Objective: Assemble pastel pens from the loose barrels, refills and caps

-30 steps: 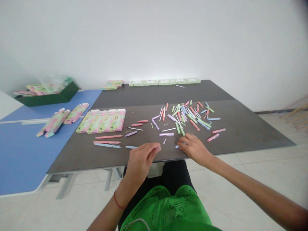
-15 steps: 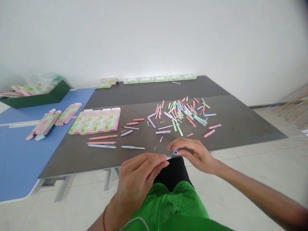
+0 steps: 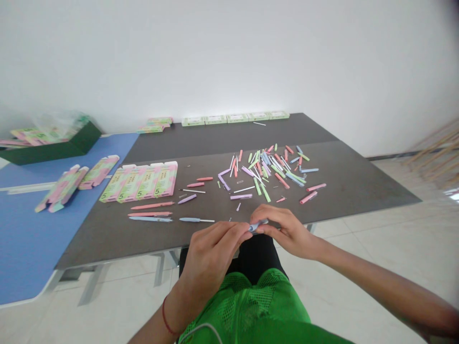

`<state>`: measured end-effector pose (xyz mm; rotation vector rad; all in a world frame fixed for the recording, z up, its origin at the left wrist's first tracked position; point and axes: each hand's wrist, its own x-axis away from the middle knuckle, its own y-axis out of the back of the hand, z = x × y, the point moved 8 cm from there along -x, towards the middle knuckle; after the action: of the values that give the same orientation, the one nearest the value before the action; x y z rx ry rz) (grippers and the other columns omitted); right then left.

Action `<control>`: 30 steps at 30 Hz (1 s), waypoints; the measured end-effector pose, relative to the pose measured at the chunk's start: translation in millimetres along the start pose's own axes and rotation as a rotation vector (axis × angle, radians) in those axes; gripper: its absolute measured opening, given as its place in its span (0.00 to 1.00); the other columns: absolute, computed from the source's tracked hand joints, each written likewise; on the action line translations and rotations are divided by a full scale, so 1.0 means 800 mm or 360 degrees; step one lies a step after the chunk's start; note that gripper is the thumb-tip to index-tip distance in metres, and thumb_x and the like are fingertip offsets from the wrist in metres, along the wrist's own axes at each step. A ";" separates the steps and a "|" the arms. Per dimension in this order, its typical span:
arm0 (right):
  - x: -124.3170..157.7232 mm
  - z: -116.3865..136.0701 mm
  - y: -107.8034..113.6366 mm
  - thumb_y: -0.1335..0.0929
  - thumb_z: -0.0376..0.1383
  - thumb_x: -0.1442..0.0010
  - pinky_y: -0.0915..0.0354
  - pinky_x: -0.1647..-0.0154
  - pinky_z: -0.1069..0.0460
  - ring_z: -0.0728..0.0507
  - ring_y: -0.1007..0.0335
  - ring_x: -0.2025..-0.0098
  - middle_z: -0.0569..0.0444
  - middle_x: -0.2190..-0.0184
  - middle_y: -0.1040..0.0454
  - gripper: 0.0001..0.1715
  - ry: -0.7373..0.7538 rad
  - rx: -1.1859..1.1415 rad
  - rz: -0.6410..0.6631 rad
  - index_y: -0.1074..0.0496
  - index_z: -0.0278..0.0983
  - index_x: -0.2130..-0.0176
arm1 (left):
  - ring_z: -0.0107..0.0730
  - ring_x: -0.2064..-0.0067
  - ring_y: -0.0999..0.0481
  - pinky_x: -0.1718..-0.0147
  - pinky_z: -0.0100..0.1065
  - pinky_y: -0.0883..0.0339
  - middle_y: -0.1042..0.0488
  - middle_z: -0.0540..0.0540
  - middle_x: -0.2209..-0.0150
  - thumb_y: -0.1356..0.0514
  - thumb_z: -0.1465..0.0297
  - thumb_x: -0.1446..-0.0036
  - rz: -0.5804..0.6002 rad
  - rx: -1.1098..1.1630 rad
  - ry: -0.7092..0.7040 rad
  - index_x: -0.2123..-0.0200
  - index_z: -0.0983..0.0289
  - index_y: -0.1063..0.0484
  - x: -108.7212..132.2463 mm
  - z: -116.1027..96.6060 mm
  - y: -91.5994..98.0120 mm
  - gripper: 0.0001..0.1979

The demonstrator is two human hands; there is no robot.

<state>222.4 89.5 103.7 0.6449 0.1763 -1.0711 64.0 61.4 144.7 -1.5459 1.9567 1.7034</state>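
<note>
While the left hand (image 3: pixel 211 251) and right hand (image 3: pixel 289 232) pinch a pale blue plastic pen part (image 3: pixel 258 225) between their fingertips, a large heap of loose pastel pen parts (image 3: pixel 267 169) remains beyond a few whole-looking pens (image 3: pixel 150 212).

A pale blue pen piece (image 3: pixel 257 225) — tilted; pinched between left hand (image 3: pixel 211 251) and right hand (image 3: pixel 290 232).

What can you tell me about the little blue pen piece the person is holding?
The pale blue pen piece is short and slim, and looks like smooth plastic. It lies slightly tilted between the fingertips of the left hand and the right hand, which touch it from both sides. It is held just over the front edge of the dark grey table. The fingers hide part of it, so its small details cannot be seen.
</note>
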 end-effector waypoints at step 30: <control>-0.001 -0.035 -0.021 0.27 0.42 0.33 0.32 0.61 0.53 0.47 0.28 0.64 0.52 0.65 0.23 0.12 -0.0411 -0.0707 -0.0190 0.21 0.35 0.58 | 0.28 0.66 0.16 0.61 0.27 0.23 0.15 0.50 0.63 0.32 0.65 0.35 -0.0124 0.0196 0.0268 0.50 0.60 0.25 0.009 0.026 0.001 0.12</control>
<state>212.0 100.9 74.8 0.0955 0.2217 -1.1712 49.9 73.0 132.8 -1.7457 2.0059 1.4369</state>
